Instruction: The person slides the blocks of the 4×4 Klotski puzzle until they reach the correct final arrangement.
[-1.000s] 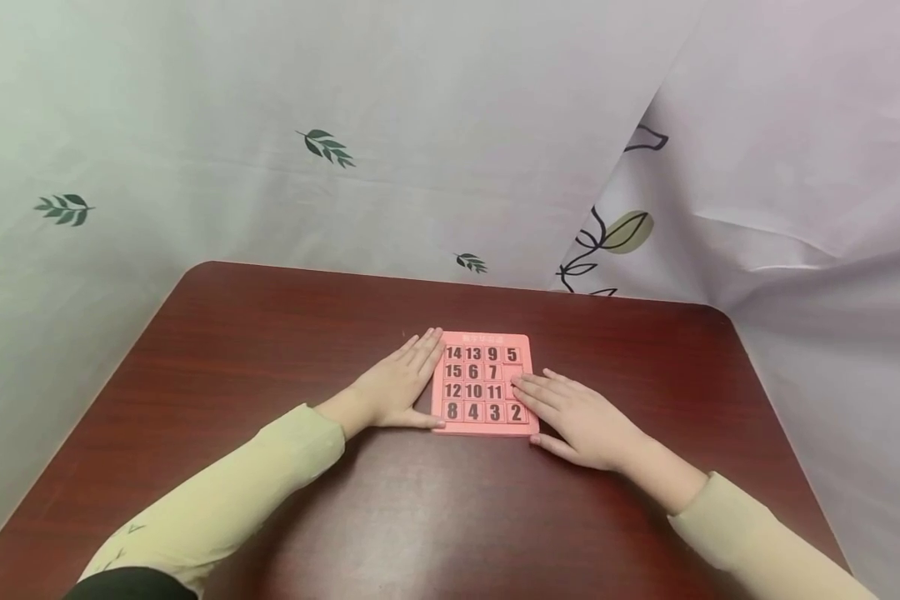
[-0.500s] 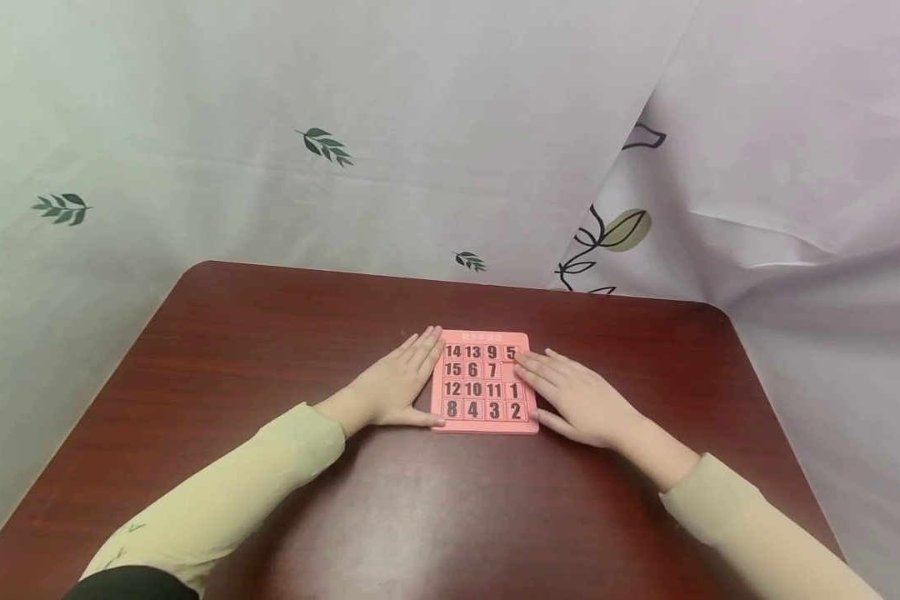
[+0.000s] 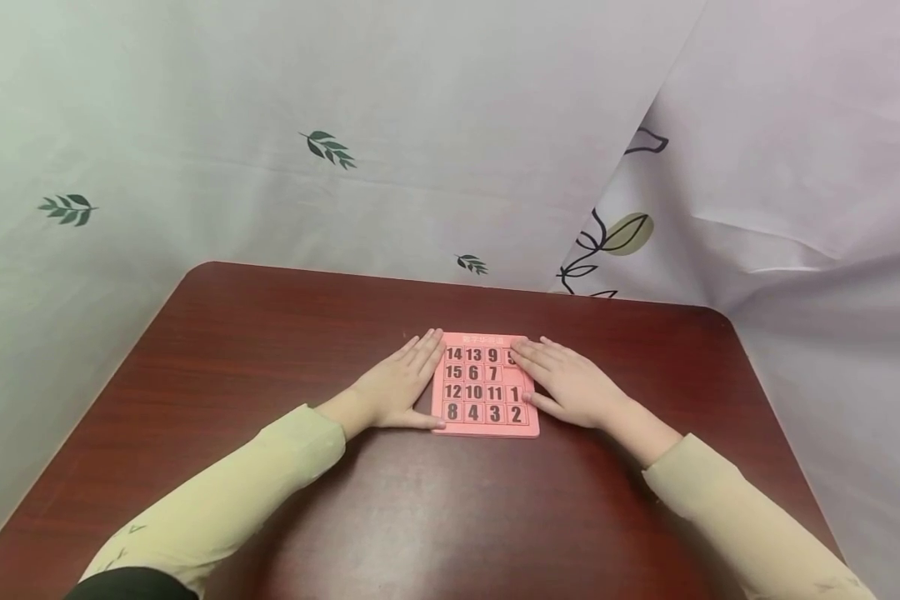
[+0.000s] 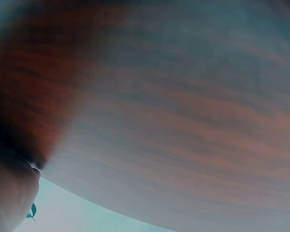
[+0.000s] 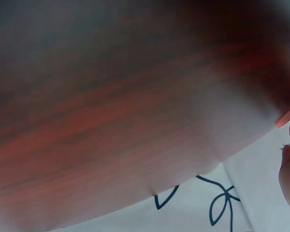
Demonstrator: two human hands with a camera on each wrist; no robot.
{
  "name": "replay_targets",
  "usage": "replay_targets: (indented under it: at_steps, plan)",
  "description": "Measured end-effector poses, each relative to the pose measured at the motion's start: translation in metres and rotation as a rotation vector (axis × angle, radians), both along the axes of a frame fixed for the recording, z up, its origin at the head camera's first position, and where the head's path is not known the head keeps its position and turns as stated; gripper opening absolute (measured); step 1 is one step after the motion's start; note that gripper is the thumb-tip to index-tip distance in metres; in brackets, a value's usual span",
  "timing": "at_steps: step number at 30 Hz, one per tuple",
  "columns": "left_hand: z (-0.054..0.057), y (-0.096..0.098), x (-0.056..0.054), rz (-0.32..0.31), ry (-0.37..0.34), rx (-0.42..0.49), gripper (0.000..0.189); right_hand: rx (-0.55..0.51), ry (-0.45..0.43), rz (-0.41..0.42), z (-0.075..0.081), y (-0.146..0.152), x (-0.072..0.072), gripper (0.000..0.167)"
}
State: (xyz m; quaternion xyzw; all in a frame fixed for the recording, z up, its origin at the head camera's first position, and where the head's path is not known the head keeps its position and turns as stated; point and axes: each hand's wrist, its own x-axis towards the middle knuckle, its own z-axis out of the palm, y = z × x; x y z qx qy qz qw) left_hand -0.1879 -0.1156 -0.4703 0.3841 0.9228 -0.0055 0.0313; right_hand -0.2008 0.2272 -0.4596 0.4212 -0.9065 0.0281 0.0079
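Note:
A pink sliding number puzzle lies flat on the table in the head view. My left hand rests along its left side, fingers straight and thumb spread to the lower left corner. From the other side my right hand reaches over the upper right corner, its straight fingertips on the 5 tile and partly covering it. Its thumb touches the right edge beside the 1 tile. A bare slot shows below the 5, right of the 7 tile. The right wrist view catches just the puzzle's edge.
The dark red wooden table has rounded far corners. Pale curtains with leaf prints hang right behind it and along both sides.
My right hand has moved up the puzzle's right side, from beside the third row to the 5 tile, uncovering the 1 tile. The left hand has stayed put.

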Motion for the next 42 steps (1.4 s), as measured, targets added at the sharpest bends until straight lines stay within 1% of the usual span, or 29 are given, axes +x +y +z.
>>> replay_targets:
  at_steps: [3,8,10,13,17,25,29,32,35,38,42]
  plan:
    - [0.000,0.001,0.000,0.002,0.005,-0.005,0.125,-0.017,0.011,0.013,-0.001,0.001,0.009,0.071]
    - [0.000,0.001,0.000,0.003,0.006,-0.008,0.125,-0.036,0.045,0.065,-0.001,0.005,0.025,0.072]
    - [0.000,0.001,0.000,0.005,0.005,-0.007,0.125,-0.035,0.062,0.078,-0.002,0.005,0.029,0.072]
    - [-0.001,0.001,0.000,0.005,-0.003,0.001,0.125,-0.020,0.079,0.072,0.000,0.005,0.032,0.071]
    - [-0.001,0.002,0.001,0.004,-0.008,0.004,0.125,-0.009,0.087,0.064,0.002,0.002,0.028,0.068]
    - [0.000,0.001,0.001,0.007,-0.017,-0.004,0.125,-0.025,0.064,0.046,0.005,-0.018,0.007,0.070]
    - [0.002,0.001,0.001,0.006,-0.022,-0.001,0.125,-0.008,0.040,0.046,0.005,-0.028,0.001,0.070]
    - [0.002,0.001,0.002,0.005,-0.019,-0.002,0.125,0.007,0.029,0.051,0.006,-0.031,-0.001,0.071]
    - [0.002,0.001,0.002,0.006,-0.015,-0.009,0.124,0.004,0.039,0.060,0.007,-0.029,-0.002,0.069]
    - [0.002,0.002,0.002,0.008,-0.013,-0.016,0.124,0.003,0.048,0.054,0.006,-0.022,-0.002,0.067]
    - [0.002,0.002,0.002,0.014,-0.021,-0.015,0.125,0.014,0.044,0.026,0.004,-0.010,-0.001,0.068]
